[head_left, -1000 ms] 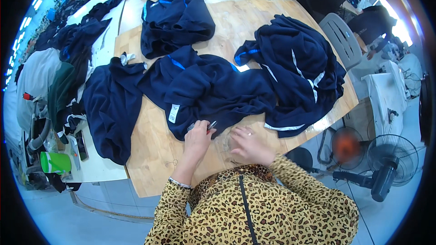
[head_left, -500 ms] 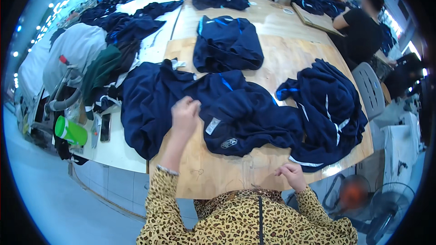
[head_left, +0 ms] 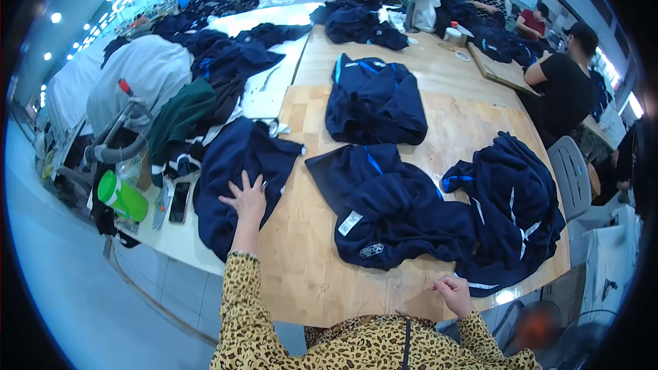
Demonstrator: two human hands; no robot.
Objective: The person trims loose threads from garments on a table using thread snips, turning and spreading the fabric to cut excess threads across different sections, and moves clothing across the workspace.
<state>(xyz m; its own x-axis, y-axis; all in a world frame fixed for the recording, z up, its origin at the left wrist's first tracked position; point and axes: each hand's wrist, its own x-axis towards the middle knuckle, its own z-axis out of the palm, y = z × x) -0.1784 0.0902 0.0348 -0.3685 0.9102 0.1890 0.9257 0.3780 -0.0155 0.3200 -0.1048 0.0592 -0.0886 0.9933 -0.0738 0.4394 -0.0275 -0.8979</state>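
Head view: left hand (head_left: 247,200) flat on a navy garment (head_left: 233,154)

The garment lies across the left edge of the wooden surface (head_left: 295,260). The left grip is splayed wide, palm down; a small shiny thing (head_left: 264,185) by its thumb is too small to name. Bare wood opens between this garment and the middle garment (head_left: 401,209). The right hand (head_left: 454,294) is near the front edge; its closure and contents I cannot tell. A grey chair (head_left: 572,175) stands beyond the right edge.

A navy garment (head_left: 240,157) was spread rumpled (one corner pointed rightward) over the left edge of the wooden tabletop (head_left: 291,267).
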